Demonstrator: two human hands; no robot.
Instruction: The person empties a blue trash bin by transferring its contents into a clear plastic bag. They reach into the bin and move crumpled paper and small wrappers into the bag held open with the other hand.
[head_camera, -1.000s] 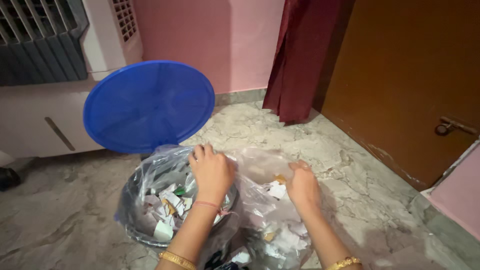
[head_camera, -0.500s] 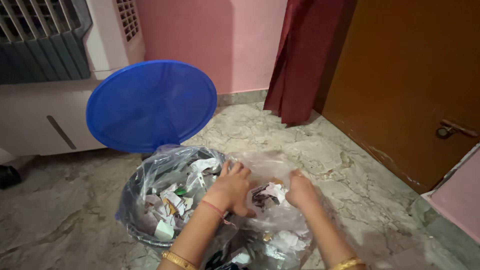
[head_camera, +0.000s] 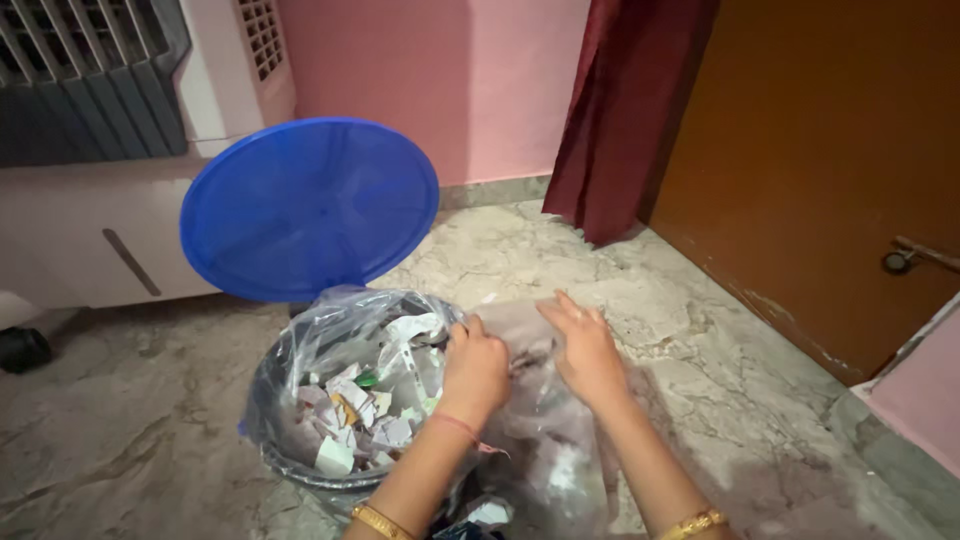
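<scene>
both hands grip clear bag (head_camera: 540, 420) (right hand (head_camera: 585, 350) flatter, left hand (head_camera: 475, 370) clenched); blue lid (head_camera: 310, 210) behind.

A white air cooler (head_camera: 90, 150) stands far left of the grip, a maroon curtain (head_camera: 625, 110) and brown door (head_camera: 830, 150) beyond it, marble floor (head_camera: 130, 430) beneath.

A home room: pink walls (head_camera: 500, 80), marble floor (head_camera: 700, 330), brown door (head_camera: 830, 150), maroon curtain (head_camera: 630, 110), air cooler (head_camera: 90, 150).
</scene>
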